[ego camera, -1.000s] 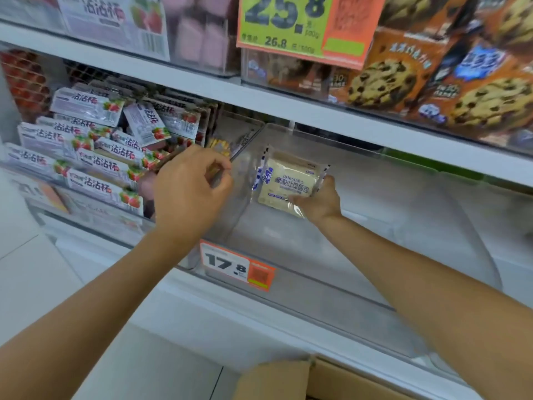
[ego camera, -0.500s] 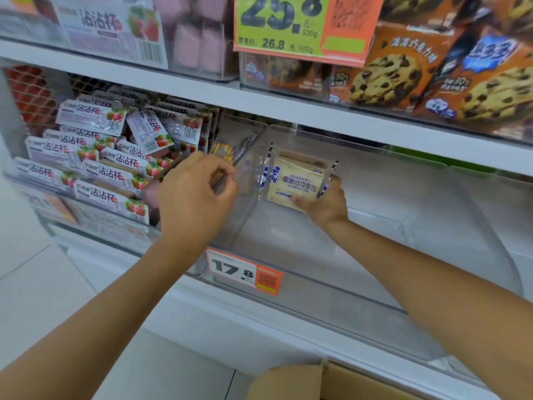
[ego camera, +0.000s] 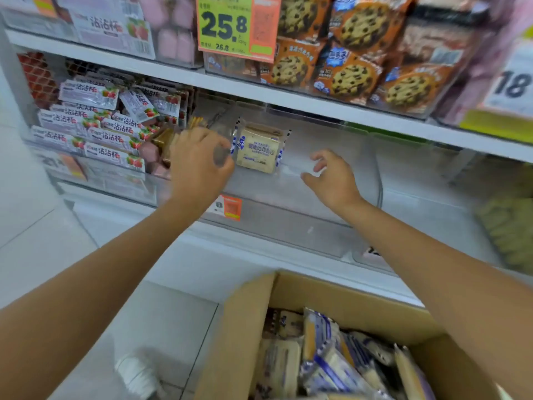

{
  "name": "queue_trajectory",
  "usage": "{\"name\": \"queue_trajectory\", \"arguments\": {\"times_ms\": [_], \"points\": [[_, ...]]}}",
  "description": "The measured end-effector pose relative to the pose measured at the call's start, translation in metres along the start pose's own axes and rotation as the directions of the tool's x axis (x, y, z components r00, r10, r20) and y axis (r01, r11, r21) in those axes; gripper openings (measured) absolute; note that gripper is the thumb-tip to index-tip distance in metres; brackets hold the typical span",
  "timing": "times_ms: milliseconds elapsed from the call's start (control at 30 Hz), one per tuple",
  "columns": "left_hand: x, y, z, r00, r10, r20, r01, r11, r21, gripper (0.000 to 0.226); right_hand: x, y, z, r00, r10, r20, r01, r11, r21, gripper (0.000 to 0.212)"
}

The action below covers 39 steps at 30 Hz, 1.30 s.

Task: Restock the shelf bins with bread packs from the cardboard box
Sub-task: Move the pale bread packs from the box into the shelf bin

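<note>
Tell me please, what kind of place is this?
Most likely a shop's snack aisle. A price tag reading 25.8 hangs on the shelf, cookie bags fill the upper bins, and a box of bread packs stands below for restocking.

Bright, even light; soft motion blur, wide-angle bending at the edges.
</note>
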<state>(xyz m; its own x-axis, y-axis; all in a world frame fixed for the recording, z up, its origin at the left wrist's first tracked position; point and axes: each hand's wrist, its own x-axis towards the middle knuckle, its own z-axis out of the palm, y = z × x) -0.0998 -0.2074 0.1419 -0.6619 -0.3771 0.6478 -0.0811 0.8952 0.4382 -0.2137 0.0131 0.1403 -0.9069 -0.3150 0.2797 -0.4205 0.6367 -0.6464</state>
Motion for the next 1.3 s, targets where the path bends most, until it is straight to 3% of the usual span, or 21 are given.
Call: {"name": "queue_trajectory", "arguments": {"times_ms": [67,167,233,333,433,567,633,700,833,900,933,1000,1067,1100,1133,1167,1233,1300], "points": [[-0.024,0.032,-0.004,0.992,-0.068,0.11,0.086,0.982,-0.167,0.01,-0.036,-0.001,-0.023,0.997,-0.077,-0.03,0.077,0.997,-0.009,0.023],[-0.073,0.072,0.002,0.939,-0.13,0.319,0.237,0.917,-0.322,0.007,-0.096,0.008,-0.045,0.992,-0.123,-0.005,0.123,0.992,0.005,0.019],[-0.114,0.087,0.013,0.877,-0.122,0.466,0.31,0.883,-0.352,0.006,-0.138,0.03,-0.051,0.993,-0.09,0.076,0.091,0.996,-0.004,0.021],[-0.173,0.097,0.033,0.73,-0.146,0.668,0.404,0.88,-0.249,0.005,-0.195,0.084,-0.053,0.956,0.068,0.284,-0.046,0.995,-0.084,0.024],[-0.213,0.099,0.052,0.61,-0.173,0.773,0.448,0.88,-0.156,0.011,-0.236,0.141,-0.05,0.845,0.303,0.441,-0.235,0.95,-0.204,0.032],[-0.239,0.1,0.071,0.538,-0.182,0.823,0.459,0.882,-0.104,0.02,-0.249,0.182,-0.022,0.718,0.449,0.532,-0.439,0.885,-0.154,0.052],[-0.247,0.099,0.079,0.5,-0.192,0.845,0.476,0.876,-0.082,0.02,-0.248,0.191,0.001,0.606,0.46,0.649,-0.444,0.873,-0.204,0.062],[-0.253,0.096,0.087,0.455,-0.203,0.867,0.509,0.858,-0.066,0.022,-0.247,0.198,0.022,0.525,0.465,0.713,-0.375,0.878,-0.297,0.055],[-0.262,0.093,0.094,0.421,-0.163,0.892,0.504,0.86,-0.08,0.029,-0.232,0.196,0.031,0.671,0.422,0.609,-0.423,0.893,-0.153,0.027],[-0.266,0.099,0.093,0.383,-0.045,0.922,0.493,0.855,-0.163,0.056,-0.217,0.186,0.02,0.763,0.447,0.466,-0.473,0.878,-0.069,0.026],[-0.268,0.106,0.093,0.362,0.024,0.932,0.485,0.849,-0.211,0.077,-0.21,0.18,0.014,0.781,0.483,0.397,-0.521,0.854,-0.014,0.024],[-0.272,0.124,0.095,0.37,0.108,0.923,0.442,0.853,-0.277,0.108,-0.197,0.168,0.003,0.704,0.574,0.417,-0.693,0.683,0.23,0.019],[-0.273,0.14,0.097,0.498,0.065,0.865,0.422,0.853,-0.307,0.097,-0.191,0.154,-0.013,0.594,0.525,0.61,-0.804,0.413,0.428,0.024],[-0.269,0.145,0.098,0.559,0.001,0.829,0.481,0.814,-0.326,0.078,-0.191,0.15,-0.023,0.571,0.472,0.671,-0.821,0.339,0.46,0.029],[-0.263,0.148,0.096,0.568,-0.076,0.82,0.59,0.732,-0.341,0.058,-0.193,0.149,-0.03,0.576,0.454,0.68,-0.817,0.343,0.464,0.032],[-0.256,0.147,0.094,0.504,-0.149,0.85,0.729,0.602,-0.326,0.044,-0.196,0.149,-0.038,0.602,0.462,0.651,-0.796,0.411,0.444,0.032],[-0.244,0.14,0.088,0.268,-0.152,0.951,0.922,0.327,-0.207,0.031,-0.206,0.156,-0.051,0.696,0.506,0.509,-0.7,0.638,0.322,0.022],[-0.24,0.131,0.079,0.125,-0.051,0.991,0.97,0.216,-0.112,0.028,-0.22,0.169,-0.06,0.766,0.475,0.433,-0.592,0.784,0.187,0.016]]}}
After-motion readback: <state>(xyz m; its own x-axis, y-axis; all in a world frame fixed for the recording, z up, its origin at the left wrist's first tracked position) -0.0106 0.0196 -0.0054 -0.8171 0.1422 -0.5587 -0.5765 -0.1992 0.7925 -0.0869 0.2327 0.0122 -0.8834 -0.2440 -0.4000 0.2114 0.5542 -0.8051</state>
